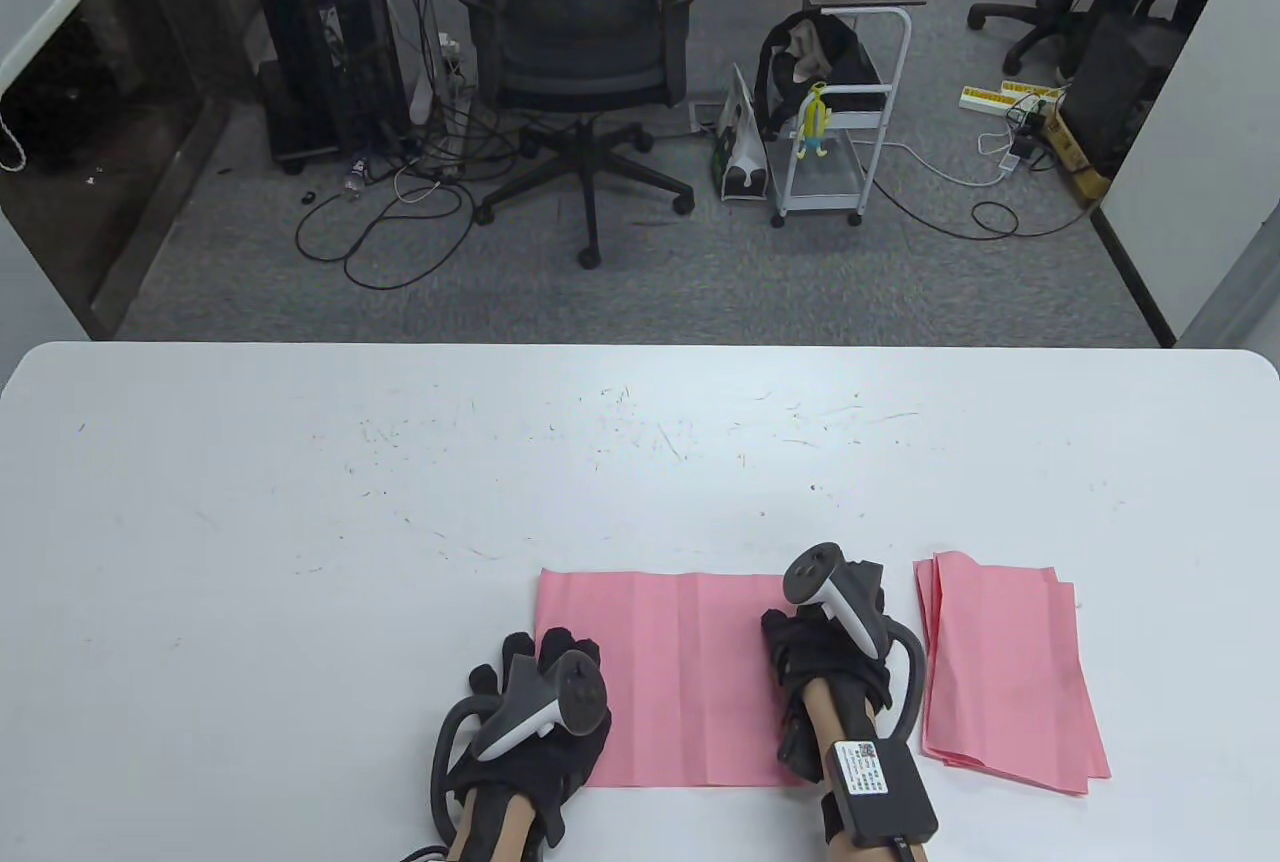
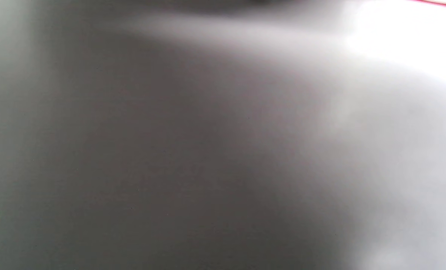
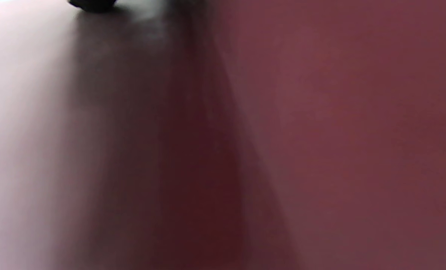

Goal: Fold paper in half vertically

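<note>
Flat pink paper (image 1: 680, 672) — creased rectangle.

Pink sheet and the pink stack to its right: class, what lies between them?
In the table view, a bare strip of white table separates the pink sheet from the stack; the right hand rests at the sheet's right edge.

Blurred pink paper (image 3: 339, 131) fills the right, pale table (image 3: 16, 131) left, a dark fingertip (image 3: 91, 4) on top

Left hand (image 1: 530, 717) and right hand (image 1: 825, 667) wore black gloves. Each carried a white-and-dark-grey tracker (image 1: 545, 702) with a black loop. Bare forearm skin showed; a black box (image 1: 880, 787) with a white printed label sat on the right wrist.
</note>
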A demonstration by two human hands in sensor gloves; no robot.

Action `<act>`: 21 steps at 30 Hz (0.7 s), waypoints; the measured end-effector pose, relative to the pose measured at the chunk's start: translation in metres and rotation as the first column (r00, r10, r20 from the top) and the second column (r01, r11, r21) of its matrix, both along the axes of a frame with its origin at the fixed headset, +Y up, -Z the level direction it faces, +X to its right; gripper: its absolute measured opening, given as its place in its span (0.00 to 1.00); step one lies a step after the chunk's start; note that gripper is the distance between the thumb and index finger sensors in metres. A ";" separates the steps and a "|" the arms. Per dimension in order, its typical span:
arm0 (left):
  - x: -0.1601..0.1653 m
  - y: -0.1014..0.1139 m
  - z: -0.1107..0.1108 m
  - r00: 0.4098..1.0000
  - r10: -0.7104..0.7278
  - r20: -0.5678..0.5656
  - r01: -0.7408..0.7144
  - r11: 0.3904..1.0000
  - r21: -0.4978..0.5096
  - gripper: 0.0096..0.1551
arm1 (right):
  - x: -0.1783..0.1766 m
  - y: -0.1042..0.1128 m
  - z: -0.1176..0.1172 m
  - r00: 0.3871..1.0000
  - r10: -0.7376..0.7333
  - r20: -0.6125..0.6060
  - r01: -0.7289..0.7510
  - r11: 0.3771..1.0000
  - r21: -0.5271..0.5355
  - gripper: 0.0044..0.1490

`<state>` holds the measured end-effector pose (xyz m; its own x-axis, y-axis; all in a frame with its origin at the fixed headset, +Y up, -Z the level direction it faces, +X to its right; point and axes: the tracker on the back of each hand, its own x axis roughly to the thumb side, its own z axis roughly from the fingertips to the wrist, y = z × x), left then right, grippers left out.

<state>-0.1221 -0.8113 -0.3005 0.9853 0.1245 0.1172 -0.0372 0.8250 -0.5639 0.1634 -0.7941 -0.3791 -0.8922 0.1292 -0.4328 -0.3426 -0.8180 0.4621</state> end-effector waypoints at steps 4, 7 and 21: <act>0.000 0.000 0.000 1.000 0.001 0.000 -0.001 1.000 0.000 0.44 | 0.001 0.000 0.001 1.000 -0.008 0.008 0.008 1.000 -0.001 0.55; 0.000 0.000 0.000 1.000 0.001 0.000 -0.001 1.000 -0.001 0.44 | 0.004 0.000 0.001 1.000 -0.019 0.024 0.019 1.000 0.010 0.55; 0.000 0.001 0.000 1.000 -0.002 0.002 0.002 1.000 -0.003 0.44 | 0.036 0.017 0.010 0.872 -0.485 0.064 0.476 0.872 0.115 0.35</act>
